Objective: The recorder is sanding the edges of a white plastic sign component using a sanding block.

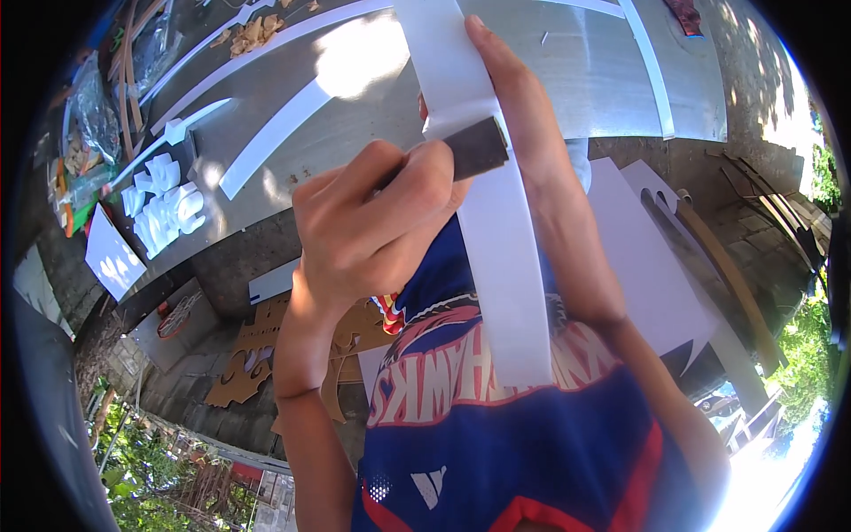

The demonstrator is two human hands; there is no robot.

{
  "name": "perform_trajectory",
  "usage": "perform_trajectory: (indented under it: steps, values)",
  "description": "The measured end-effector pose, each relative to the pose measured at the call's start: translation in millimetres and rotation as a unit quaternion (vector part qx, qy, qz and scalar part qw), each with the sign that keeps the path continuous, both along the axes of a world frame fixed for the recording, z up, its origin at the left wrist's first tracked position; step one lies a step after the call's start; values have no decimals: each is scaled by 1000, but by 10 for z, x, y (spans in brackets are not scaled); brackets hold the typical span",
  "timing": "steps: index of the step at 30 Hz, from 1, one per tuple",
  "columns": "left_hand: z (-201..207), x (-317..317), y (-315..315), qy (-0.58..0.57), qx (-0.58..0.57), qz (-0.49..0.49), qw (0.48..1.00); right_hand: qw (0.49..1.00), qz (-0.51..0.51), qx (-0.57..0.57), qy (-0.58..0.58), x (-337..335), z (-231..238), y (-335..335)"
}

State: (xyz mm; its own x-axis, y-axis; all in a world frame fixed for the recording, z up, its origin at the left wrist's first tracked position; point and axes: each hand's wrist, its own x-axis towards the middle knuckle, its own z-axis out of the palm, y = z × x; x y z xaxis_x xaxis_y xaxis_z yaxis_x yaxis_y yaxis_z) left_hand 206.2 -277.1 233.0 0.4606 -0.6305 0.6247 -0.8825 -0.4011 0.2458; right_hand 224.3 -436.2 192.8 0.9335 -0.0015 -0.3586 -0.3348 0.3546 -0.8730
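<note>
My left hand (377,217) is closed around a small dark grey rectangular block (480,147), whose flat end sticks out past the fingers. The block lies against a long white plastic-looking strip (507,284), close to a bend or step in it. Farther up, my right hand (510,75) grips the same strip along its right edge, with the thumb up and a fingertip showing at the left side. The strip's lower end hangs in front of my blue and red shirt. What the block is made of I cannot make out.
Beyond my hands lies a metal-topped table (292,168) with curved white strips (275,137), white cut pieces (164,208), crumpled brown paper (255,34) and plastic bags (89,111). Brown cut-out boards (244,363) lie lower left. Large white sheets (647,257) stand at right.
</note>
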Motion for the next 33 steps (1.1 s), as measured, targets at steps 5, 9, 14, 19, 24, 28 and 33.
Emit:
perform_trajectory:
  steps: [5, 9, 14, 19, 24, 28, 33]
  values:
    - [29, 18, 28, 18, 0, -27, 999, 996, -40, 20, 75, -28, 66, 42]
    - [50, 35, 40, -3, -3, -26, 1000, 997, -49, 1, 54, -29, 131, 75]
    - [76, 21, 12, -18, -42, 1, 999, 997, -58, 7, 53, -43, 251, 94]
    - [122, 25, -17, -2, -21, -75, 997, 987, -28, 84, 133, -19, 306, 48]
    - [160, 58, 7, -71, -23, -19, 997, 993, -29, 108, 41, -47, 248, 59]
    - [186, 30, 40, 6, -18, -59, 998, 996, -66, 35, 43, -86, 199, 91]
    - [164, 41, 59, -15, 10, -42, 999, 998, -56, 25, 20, -82, 175, 70]
